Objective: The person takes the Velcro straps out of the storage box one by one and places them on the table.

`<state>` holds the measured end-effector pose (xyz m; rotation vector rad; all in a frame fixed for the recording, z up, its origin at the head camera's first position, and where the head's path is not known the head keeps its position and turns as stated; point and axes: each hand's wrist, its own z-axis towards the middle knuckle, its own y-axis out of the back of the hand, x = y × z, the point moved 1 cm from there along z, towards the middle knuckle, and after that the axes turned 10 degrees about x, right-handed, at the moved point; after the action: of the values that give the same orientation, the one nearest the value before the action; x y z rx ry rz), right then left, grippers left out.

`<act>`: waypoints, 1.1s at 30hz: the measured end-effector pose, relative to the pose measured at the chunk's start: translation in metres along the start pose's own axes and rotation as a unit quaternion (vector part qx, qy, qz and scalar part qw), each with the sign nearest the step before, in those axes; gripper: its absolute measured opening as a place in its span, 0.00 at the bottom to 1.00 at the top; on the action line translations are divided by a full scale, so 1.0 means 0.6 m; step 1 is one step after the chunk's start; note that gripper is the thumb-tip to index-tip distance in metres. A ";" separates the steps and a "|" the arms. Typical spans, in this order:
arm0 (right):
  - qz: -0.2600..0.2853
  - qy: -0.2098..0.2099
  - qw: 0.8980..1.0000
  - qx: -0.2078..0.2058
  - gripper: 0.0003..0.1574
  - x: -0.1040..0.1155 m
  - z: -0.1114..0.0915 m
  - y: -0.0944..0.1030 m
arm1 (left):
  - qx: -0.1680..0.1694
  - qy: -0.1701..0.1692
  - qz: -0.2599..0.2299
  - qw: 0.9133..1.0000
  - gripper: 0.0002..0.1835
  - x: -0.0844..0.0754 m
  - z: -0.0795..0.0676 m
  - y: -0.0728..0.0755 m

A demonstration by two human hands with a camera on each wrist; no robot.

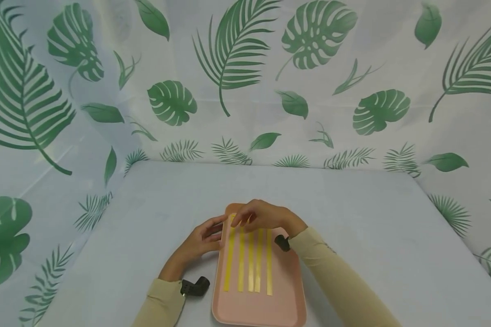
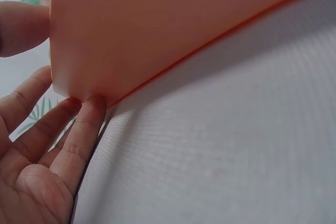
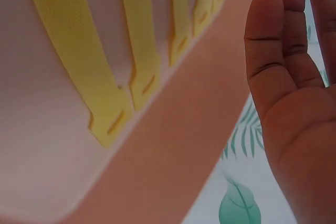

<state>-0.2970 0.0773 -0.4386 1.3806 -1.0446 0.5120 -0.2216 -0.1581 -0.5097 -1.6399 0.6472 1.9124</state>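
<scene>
In the head view, a shallow rectangular pink tray (image 1: 262, 311) at the near middle of a white cloth-covered table (image 1: 339, 204), with broad room to left, right and far, out to a white curtain printed with green leaves (image 1: 253, 120). Inside the tray, five narrow flat yellow strips (image 1: 251, 263) side by side, their near ends well short of the near rim. Left hand (image 1: 200, 240) at the tray's left rim, fingers extended and parted; right hand (image 1: 263, 215) above the strips' far ends, fingers loosely bent, thumb apart, nothing visibly held. In the left wrist view, fingertips touching the tray's outer wall. In the right wrist view, notched, slotted strip ends close along the tray wall, with extended fingers apart from them.
</scene>
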 end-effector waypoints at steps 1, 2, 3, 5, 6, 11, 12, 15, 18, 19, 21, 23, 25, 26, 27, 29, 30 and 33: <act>-0.004 0.001 1.000 0.005 0.17 -0.001 0.003 -0.001 | 0.000 0.002 -0.001 1.000 0.39 0.000 0.000 0.000; -0.009 -0.001 1.000 0.008 0.17 -0.002 0.005 -0.003 | 0.000 0.002 -0.001 1.000 0.39 0.000 -0.001 0.001; -0.014 -0.002 1.000 0.011 0.17 -0.002 0.008 -0.004 | 0.001 0.003 -0.001 1.000 0.39 0.000 -0.001 0.001; -0.026 -0.005 1.000 0.016 0.16 -0.002 0.013 -0.007 | 0.003 0.004 -0.002 1.000 0.39 0.000 -0.002 0.002; -0.030 -0.007 0.999 0.018 0.16 -0.003 0.015 -0.008 | 0.005 0.003 -0.001 1.000 0.39 0.000 -0.003 0.003; -0.023 -0.026 0.999 0.020 0.15 -0.006 0.027 -0.014 | 0.012 0.000 -0.004 1.000 0.39 0.002 -0.003 0.005; -0.020 -0.029 0.999 0.022 0.15 -0.007 0.029 -0.014 | 0.013 -0.001 -0.005 1.000 0.40 0.002 -0.002 0.005; -0.015 -0.031 0.999 0.030 0.14 -0.010 0.036 -0.016 | 0.017 -0.001 -0.011 1.000 0.40 0.002 -0.001 0.004; -0.017 -0.025 0.999 0.041 0.15 -0.014 0.043 -0.018 | 0.016 0.000 -0.012 1.000 0.40 0.003 0.000 0.004; -0.018 -0.024 0.999 0.042 0.15 -0.015 0.046 -0.018 | 0.014 0.001 -0.012 1.000 0.40 0.003 0.000 0.005; -0.024 -0.026 0.999 0.041 0.15 -0.016 0.050 -0.019 | 0.013 0.002 -0.012 1.000 0.40 0.003 0.000 0.005; -0.031 -0.031 0.998 0.037 0.15 -0.019 0.053 -0.022 | 0.013 0.004 -0.013 1.000 0.40 0.002 0.000 0.005; -0.033 -0.043 0.998 0.033 0.14 -0.020 0.056 -0.024 | 0.013 0.003 -0.016 1.000 0.40 0.002 0.000 0.006; -0.035 -0.050 0.998 0.030 0.14 -0.021 0.058 -0.026 | 0.014 0.003 -0.017 1.000 0.40 0.002 0.000 0.006; -0.038 -0.054 0.997 0.028 0.15 -0.022 0.059 -0.027 | 0.015 0.002 -0.019 1.000 0.40 0.002 0.000 0.006; -0.041 -0.055 0.997 0.027 0.15 -0.022 0.063 -0.029 | 0.016 0.002 -0.021 1.000 0.40 0.002 0.000 0.007; -0.047 -0.054 0.997 0.027 0.15 -0.021 0.064 -0.029 | 0.017 0.002 -0.022 1.000 0.40 0.002 0.000 0.008; -0.063 -0.043 0.997 0.027 0.17 -0.019 0.069 -0.030 | 0.018 0.001 -0.023 1.000 0.40 0.004 -0.001 0.009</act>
<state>-0.2998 0.0381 -0.4633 1.5169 -1.0107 0.3927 -0.2253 -0.1623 -0.5121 -1.6213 0.6354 1.8549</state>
